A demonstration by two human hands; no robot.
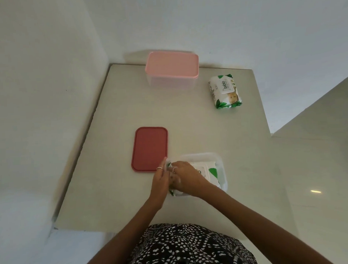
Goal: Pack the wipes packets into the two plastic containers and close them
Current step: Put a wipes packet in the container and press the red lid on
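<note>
On the bench, the far container wears its pink lid and looks empty, though its clear wall is hard to read. The near container stands open, its red lid lying just left of it. One wipes packet waits well apart, unpacked. Both hands press another packet down into the near container: the left hand lies flat against its end, the right hand curls narrow over its top.
</note>
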